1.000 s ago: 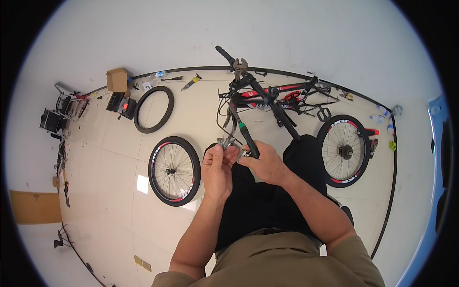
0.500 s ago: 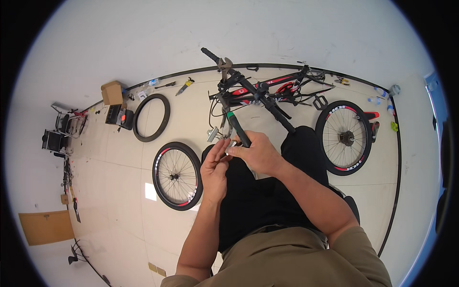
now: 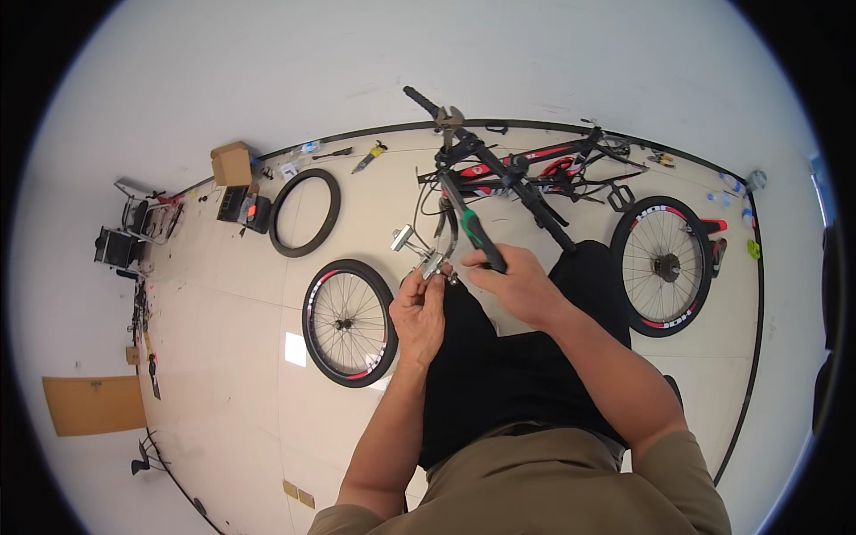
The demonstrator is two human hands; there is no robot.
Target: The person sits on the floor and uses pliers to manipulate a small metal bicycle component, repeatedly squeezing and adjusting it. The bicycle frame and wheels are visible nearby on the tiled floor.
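Observation:
My left hand (image 3: 419,314) is closed, thumb and fingers pinching a small silver block-like metal part (image 3: 432,266) whose exact kind I cannot make out. A similar silver part (image 3: 402,237) sits just beyond it, on thin metal rods. My right hand (image 3: 520,283) wraps round the green-and-black handle of an adjustable wrench (image 3: 479,234). The tool's metal shank runs up past the handlebar (image 3: 513,174), its jaws overlapping the bar in the picture. Behind is a red-and-black bicycle frame (image 3: 486,165), lying without its wheels beside the wall.
One spoked wheel (image 3: 309,323) lies left of my legs, another wheel (image 3: 618,267) to the right. Farther left are a loose tyre (image 3: 277,227), a black toolbox (image 3: 231,203) and an open cardboard box (image 3: 234,166). Plastic bottles (image 3: 719,198) lie at the far right.
The whole view has shifted, so things sit farther right. My right hand has moved away from my left, still with the wrench. The silver part in my left fingers is more exposed.

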